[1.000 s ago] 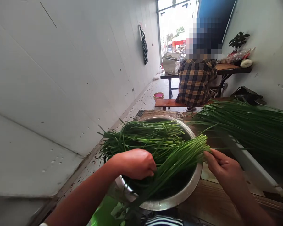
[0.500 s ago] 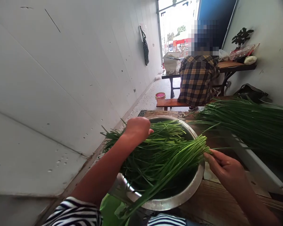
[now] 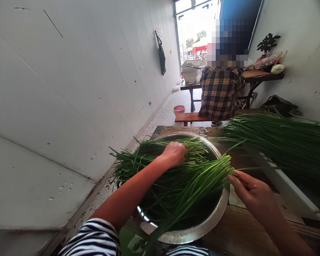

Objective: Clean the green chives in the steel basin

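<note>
A large steel bowl sits on the wooden table in front of me, filled with long green chives. My left hand reaches over the bowl with its fingers curled down into the chives near the far rim. My right hand is at the bowl's right rim, its fingers pinched on the cut ends of a bunch of chives that lies slanted across the bowl.
A big heap of chives lies on the table to the right. A white wall runs along the left. Ahead, a person in a plaid shirt sits on a bench at another table. A pink bowl stands on the floor.
My left hand went from the near side of the bowl up and across, and now presses into the chives by the far rim. My right hand stayed on the bunch's ends.
</note>
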A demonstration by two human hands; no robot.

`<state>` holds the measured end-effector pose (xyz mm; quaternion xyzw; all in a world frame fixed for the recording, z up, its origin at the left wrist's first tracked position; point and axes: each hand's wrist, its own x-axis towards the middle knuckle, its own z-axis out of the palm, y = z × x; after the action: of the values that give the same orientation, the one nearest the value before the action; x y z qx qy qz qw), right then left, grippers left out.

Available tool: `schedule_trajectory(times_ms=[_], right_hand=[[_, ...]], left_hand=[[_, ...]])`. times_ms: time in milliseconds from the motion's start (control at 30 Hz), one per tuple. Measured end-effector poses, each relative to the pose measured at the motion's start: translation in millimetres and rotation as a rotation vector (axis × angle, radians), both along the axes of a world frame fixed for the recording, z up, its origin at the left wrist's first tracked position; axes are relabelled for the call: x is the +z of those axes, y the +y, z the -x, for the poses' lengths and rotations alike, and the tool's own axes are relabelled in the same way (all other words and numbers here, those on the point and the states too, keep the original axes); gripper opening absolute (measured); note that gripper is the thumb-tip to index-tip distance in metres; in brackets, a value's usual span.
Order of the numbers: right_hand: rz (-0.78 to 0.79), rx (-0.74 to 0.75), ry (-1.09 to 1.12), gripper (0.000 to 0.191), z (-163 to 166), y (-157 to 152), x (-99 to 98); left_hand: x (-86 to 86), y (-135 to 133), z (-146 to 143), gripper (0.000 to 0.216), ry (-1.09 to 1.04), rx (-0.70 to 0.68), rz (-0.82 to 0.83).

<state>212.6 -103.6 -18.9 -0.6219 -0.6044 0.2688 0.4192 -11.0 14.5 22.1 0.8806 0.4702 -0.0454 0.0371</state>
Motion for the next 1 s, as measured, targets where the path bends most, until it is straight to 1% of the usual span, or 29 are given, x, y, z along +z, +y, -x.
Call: schedule_trajectory(times_ms=[100,167,267,333,400,533,600,667,733,767,833,900,933,1000], right_hand=[[-0.014,0.018,0.011,0.04,0.0,-0.1,-1.5],[-0.031,0.019,0.013,0.04,-0.2,-0.1,-2.2],[-0.043,0.016,0.011,0.038,-0.7,0.0,-2.1],[-0.037,0.022,0.018,0.038,-0.7,0.0,-1.7],[-0.031,0.024,0.028,0.038,-0.3,0.0,-1.3],[-0.029,0.014,0.037,0.039,0.4,-0.3,-0.6],[-0.026,0.023,0.04,0.038,0.1,-0.3,-0.5],[-0.021,0.038,0.036,0.038,-0.4,-0.1,-0.9],[-0.025,0.04,0.025,0.038,-0.8,0.1,-1.8],[-0.03,0.034,0.021,0.037,-0.9,0.1,-2.3],[-0.027,0.015,0.01,0.037,-0.9,0.0,-3.3],[-0.014,-0.004,0.004,0.038,-0.9,-0.1,-4.3],[-0.006,-0.008,0.004,0.039,-0.9,-0.1,-4.8],[-0.001,-0.006,0.009,0.041,-1.2,0.1,-5.8]], left_hand=[[-2.5,-1.2,-4.4,0.02,0.017,-0.055,-0.024],[1.6,-2.6,-6.7,0.019,-0.002,-0.091,0.042],[10.3,-1.9,-5.3,0.02,-0.12,-0.132,0.13],[12.6,1.4,-2.2,0.022,-0.219,-0.103,0.098],[10.8,6.2,0.4,0.026,-0.302,-0.048,0.035],[4.4,13.0,0.6,0.025,-0.379,0.009,-0.019],[6.9,11.9,-1.6,0.022,-0.427,0.012,-0.018],[15.4,7.5,-3.6,0.02,-0.525,0.015,0.004],[27.0,1.6,-3.5,0.019,-0.631,0.004,0.067],[32.7,-1.0,-2.0,0.019,-0.655,-0.016,0.125],[40.4,-4.1,3.6,0.021,-0.6,-0.078,0.315],[40.8,-3.2,11.4,0.025,-0.493,-0.103,0.497],[38.1,-1.3,15.0,0.026,-0.457,-0.085,0.543],[28.3,4.1,19.2,0.025,-0.431,-0.015,0.542]])
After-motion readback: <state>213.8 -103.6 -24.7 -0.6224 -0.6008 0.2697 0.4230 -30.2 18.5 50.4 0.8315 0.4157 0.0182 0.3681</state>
